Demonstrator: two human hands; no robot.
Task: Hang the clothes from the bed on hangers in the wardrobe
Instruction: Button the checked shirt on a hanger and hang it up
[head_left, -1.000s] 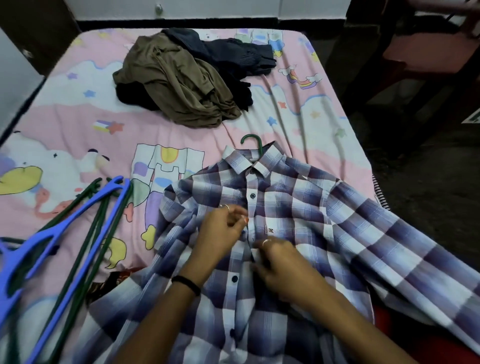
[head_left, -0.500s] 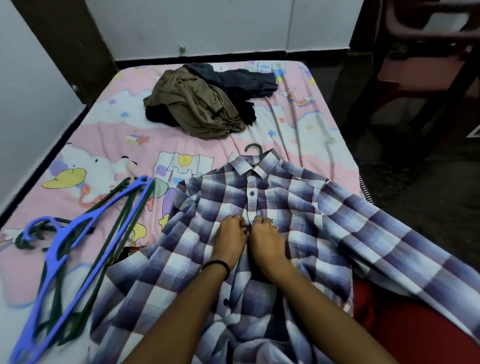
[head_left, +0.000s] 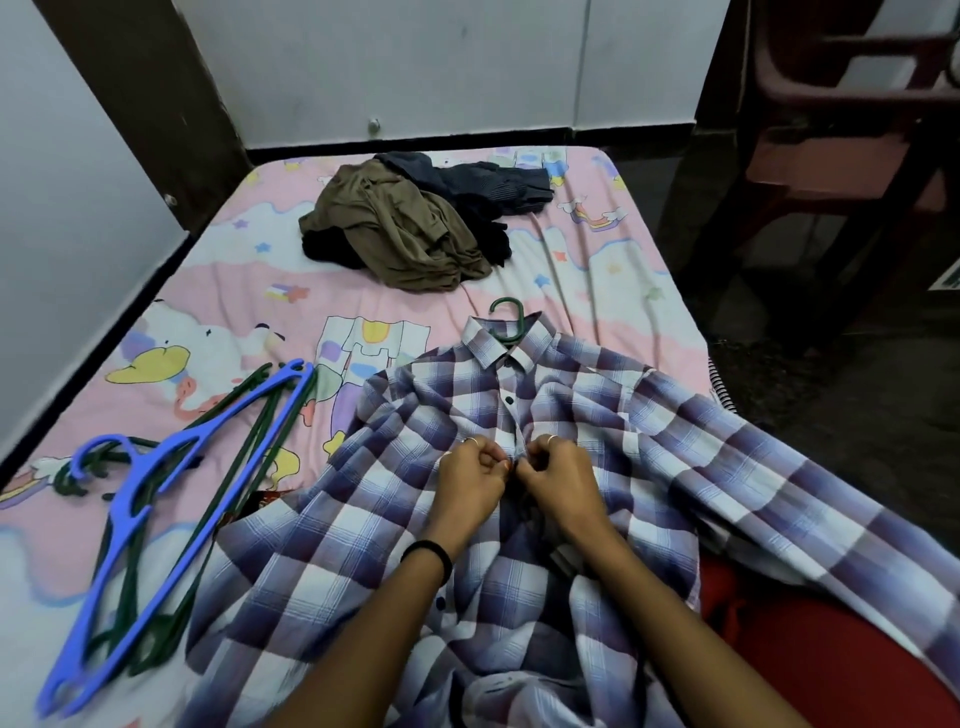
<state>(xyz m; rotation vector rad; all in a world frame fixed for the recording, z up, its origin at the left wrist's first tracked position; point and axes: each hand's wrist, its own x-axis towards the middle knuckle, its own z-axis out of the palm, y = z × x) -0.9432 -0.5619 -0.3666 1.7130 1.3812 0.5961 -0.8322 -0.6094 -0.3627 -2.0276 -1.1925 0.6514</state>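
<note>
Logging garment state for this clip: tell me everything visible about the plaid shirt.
The plaid shirt looks like woven cloth, checked in purple, blue and white, with a collar and dark buttons. It lies front up, rumpled, on the bed, one sleeve trailing off the edge. A green hanger hook sticks out at the collar. The left hand and right hand pinch the placket mid-chest.

Both hands, left (head_left: 470, 480) and right (head_left: 558, 480), meet knuckle to knuckle, fingers curled, pinching.

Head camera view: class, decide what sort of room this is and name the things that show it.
Probably a bedroom: a bed under a cartoon-print sheet, a pile of clothes on it, and hangers beside a plaid shirt.
</note>
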